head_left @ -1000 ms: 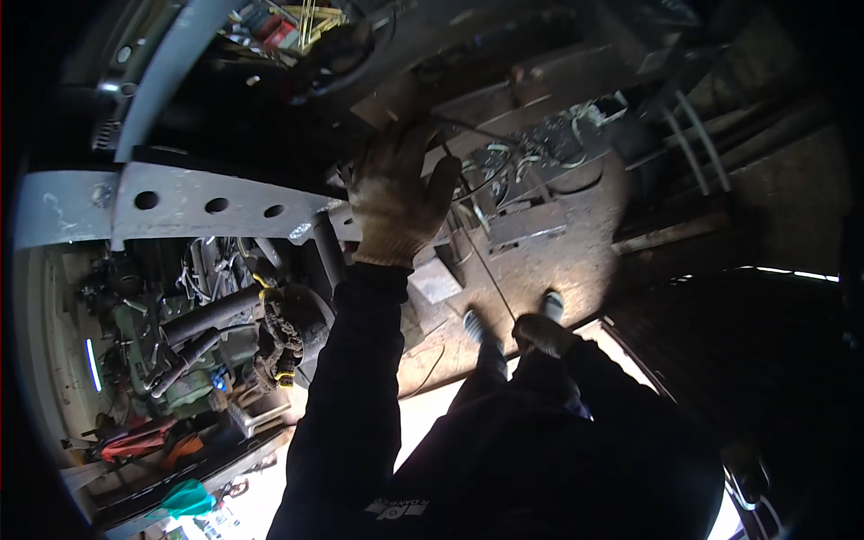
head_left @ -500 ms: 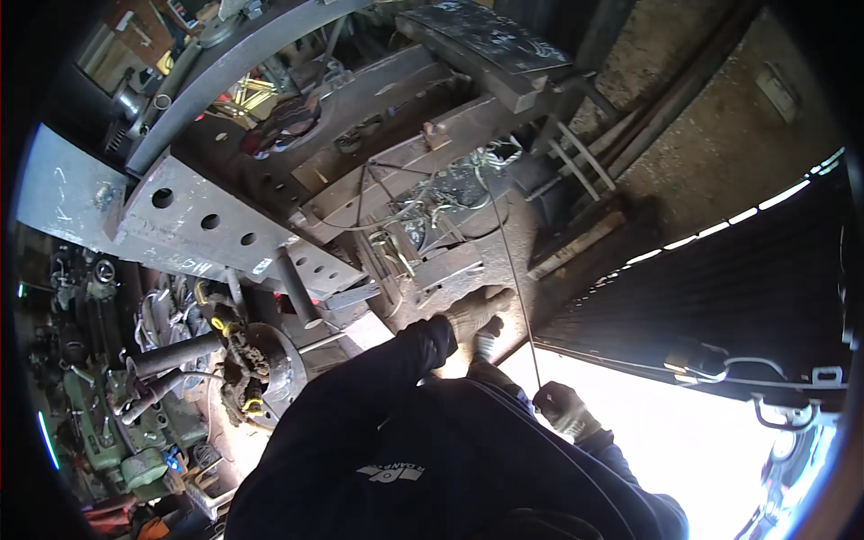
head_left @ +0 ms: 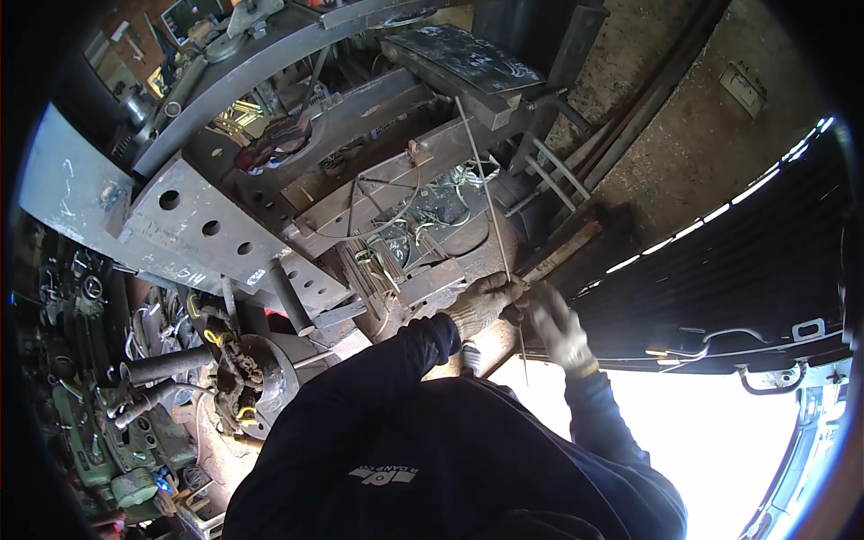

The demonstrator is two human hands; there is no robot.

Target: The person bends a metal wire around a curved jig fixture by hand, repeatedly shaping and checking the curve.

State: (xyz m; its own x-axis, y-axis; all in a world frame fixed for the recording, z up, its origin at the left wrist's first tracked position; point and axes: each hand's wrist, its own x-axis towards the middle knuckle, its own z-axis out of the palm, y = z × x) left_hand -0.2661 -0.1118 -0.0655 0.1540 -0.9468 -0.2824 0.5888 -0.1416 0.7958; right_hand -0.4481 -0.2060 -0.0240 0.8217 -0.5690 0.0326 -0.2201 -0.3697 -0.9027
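A long thin metal rod (head_left: 489, 198) slants across the middle of the view, its far end near a dark plate on a bench. My left hand (head_left: 483, 306), in a pale work glove, is closed around the rod. The rod's short near end comes out below the hand, over the brightly lit ground. Beside it, almost touching the left hand, is my right hand (head_left: 558, 331), also gloved. Motion smears its fingers, so whether it touches the rod cannot be made out.
At left stands a steel beam (head_left: 193, 220) with round holes; a short pipe (head_left: 290, 297) juts near it. Bundled thin rods (head_left: 373, 270) lie ahead. Green machinery (head_left: 85, 432) fills the lower left. A dark ribbed shutter (head_left: 720, 279) stands at right.
My right hand has moved up from the rod's lower end to beside my left hand. The left hand has closed on the rod, which has shifted away from me.
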